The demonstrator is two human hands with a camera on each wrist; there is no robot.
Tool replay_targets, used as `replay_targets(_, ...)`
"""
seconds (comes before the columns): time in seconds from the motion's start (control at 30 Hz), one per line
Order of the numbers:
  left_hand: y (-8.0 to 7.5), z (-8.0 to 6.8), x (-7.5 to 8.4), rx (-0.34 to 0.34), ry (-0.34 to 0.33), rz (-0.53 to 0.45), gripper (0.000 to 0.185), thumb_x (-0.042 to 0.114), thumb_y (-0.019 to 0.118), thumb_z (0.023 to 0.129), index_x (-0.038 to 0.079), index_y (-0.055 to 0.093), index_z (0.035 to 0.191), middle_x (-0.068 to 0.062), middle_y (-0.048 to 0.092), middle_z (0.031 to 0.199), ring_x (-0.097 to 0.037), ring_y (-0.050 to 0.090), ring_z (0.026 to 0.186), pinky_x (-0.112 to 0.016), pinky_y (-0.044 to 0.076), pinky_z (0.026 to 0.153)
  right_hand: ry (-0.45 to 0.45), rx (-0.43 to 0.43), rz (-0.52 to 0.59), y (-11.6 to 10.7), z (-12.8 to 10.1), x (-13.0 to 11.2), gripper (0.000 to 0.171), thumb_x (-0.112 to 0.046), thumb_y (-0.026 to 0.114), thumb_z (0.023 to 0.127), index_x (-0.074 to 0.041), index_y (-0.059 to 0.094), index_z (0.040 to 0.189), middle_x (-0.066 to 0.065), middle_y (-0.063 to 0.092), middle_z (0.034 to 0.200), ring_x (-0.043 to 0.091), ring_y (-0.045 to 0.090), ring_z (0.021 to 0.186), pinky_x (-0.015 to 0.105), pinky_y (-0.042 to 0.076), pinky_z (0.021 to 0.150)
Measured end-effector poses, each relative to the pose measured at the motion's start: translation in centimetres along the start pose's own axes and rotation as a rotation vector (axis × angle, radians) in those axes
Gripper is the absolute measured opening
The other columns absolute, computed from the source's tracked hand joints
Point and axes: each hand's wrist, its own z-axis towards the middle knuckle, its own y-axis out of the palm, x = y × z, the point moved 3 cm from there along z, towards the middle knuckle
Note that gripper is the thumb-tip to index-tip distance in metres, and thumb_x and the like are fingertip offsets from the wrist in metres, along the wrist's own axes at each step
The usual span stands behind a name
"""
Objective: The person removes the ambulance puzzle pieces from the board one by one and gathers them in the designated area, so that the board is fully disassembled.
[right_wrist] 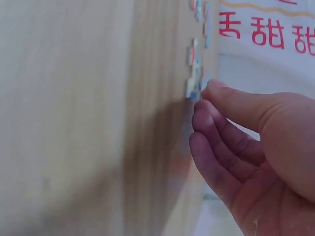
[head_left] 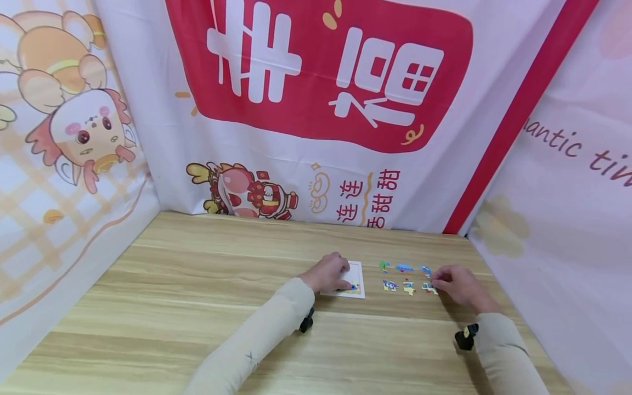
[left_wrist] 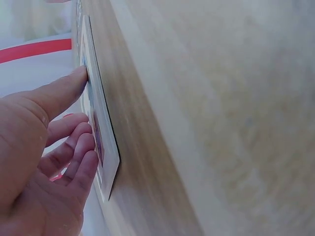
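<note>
a wide wooden table [head_left: 197, 307] fills the space, walled in on three sides by printed cloth banners [head_left: 316, 82], the back one red and white with big characters cut off at the top edge. two cream sleeves [head_left: 257, 340] come in from below, each with a small black camera mount at the wrist.

toward the far right of the table lies a white puzzle board [head_left: 356, 277], flat on the wood. the left hand [head_left: 328, 272] rests on it and covers most of its left half, so only a scrap of colour shows by the fingers. from the left wrist view the thumb and straight fingertips [left_wrist: 83, 162] press on the board's face [left_wrist: 106, 147], nothing gripped; what is printed there is too blurred to read.

just right of the board, six small coloured puzzle pieces [head_left: 405, 277] lie in two rows, apart from one another. the right hand [head_left: 456, 284] is at the end of the near row, its fingertips on the last piece [head_left: 428, 288]. in the right wrist view thumb and forefinger [right_wrist: 231, 101] close on that piece's edge [right_wrist: 193, 91], a light pinch, the piece still on the table. the pieces' pictures are too small to make out.
</note>
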Motion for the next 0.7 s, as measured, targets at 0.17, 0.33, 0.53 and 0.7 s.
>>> replay_targets(0.17, -0.4, -0.2, -0.1, -0.030, 0.012, -0.015, 0.048, 0.037, 0.071, 0.087, 0.008, 0.062, 0.125, -0.001, 0.058, 0.113, -0.011, 0.052, 0.097, -0.025, 0.046, 0.090, -0.008, -0.005, -0.023, 0.0, 0.5, -2.1, 0.012, -0.018, 0.066, 0.091, -0.009, 0.071, 0.098, 0.003, 0.071, 0.092, 0.015, 0.062, 0.086, 0.034, 0.054, 0.076)
replay_targets(0.33, -1.3, -0.3, -0.4, -0.028, 0.051, -0.029, 0.050, 0.036, 0.069, 0.088, 0.008, 0.060, 0.128, -0.003, 0.059, 0.117, -0.012, 0.055, 0.103, -0.026, 0.048, 0.094, -0.033, -0.074, -0.030, 0.8, 1.2, -6.4, 0.017, -0.023, 0.066, 0.092, -0.011, 0.071, 0.103, 0.000, 0.070, 0.093, 0.013, 0.062, 0.084, 0.031, 0.054, 0.073)
replay_targets(0.53, -2.4, -1.1, -1.5, -0.054, 0.051, -0.023, 0.050, 0.031, 0.073, 0.085, 0.006, 0.061, 0.127, -0.005, 0.061, 0.117, -0.015, 0.057, 0.107, -0.029, 0.048, 0.096, -0.132, -0.122, -0.053, 2.6, 2.0, -12.4, 0.023, -0.023, 0.069, 0.089, -0.010, 0.071, 0.108, -0.002, 0.069, 0.091, 0.009, 0.060, 0.081, 0.029, 0.053, 0.074)
replay_targets(0.7, -2.5, -2.2, -2.5, -0.097, 0.030, -0.016, 0.056, 0.034, 0.077, 0.081, 0.008, 0.060, 0.128, -0.003, 0.058, 0.115, -0.014, 0.055, 0.105, -0.028, 0.047, 0.096, -0.236, -0.143, -0.052, 4.0, 2.8, -16.5, 0.027, -0.018, 0.073, 0.086, -0.007, 0.071, 0.110, 0.001, 0.070, 0.093, 0.010, 0.061, 0.083, 0.031, 0.054, 0.078)
